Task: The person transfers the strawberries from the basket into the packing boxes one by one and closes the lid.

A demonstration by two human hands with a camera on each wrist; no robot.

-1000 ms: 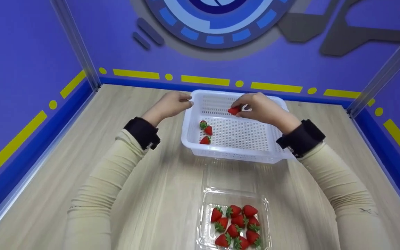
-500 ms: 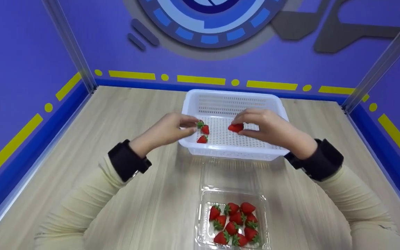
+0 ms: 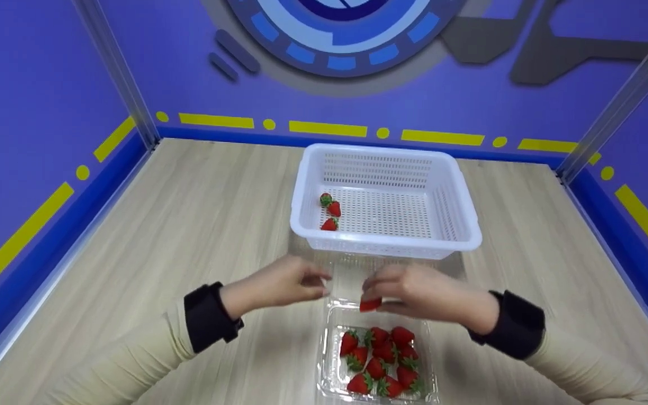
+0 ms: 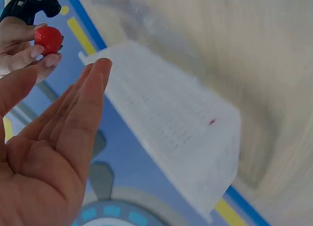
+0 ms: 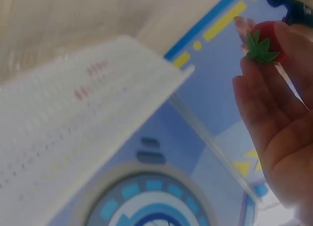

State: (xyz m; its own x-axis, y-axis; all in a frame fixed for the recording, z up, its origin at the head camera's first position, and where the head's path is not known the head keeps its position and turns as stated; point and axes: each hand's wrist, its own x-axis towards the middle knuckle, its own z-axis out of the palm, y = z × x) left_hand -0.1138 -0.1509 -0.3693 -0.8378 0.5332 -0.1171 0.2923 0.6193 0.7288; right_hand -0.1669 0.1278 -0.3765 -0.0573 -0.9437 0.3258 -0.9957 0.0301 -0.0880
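My right hand (image 3: 414, 292) pinches a red strawberry (image 3: 370, 304) above the far edge of the clear plastic box (image 3: 322, 360). Its green leaves show between thumb and fingers in the right wrist view, where the strawberry (image 5: 264, 42) sits at the fingertips. To the left, my left hand (image 3: 282, 281) holds nothing, its fingers straight with the thumb apart in the left wrist view. Several strawberries (image 3: 376, 368) lie inside the clear box. Behind both hands stands a white perforated basket (image 3: 386, 242), with 3 strawberries (image 3: 333, 208) along its left side.
A wood-grain table (image 3: 217, 197) carries everything. Blue printed panels (image 3: 358, 101) wall it in at the back and on both sides, with metal posts (image 3: 116, 73) at the corners. The box's clear lid (image 3: 352, 270) lies between box and basket.
Both hands have come back from over the basket toward the clear box. The right hand has carried its strawberry along, while the 3 in the basket have stayed put.
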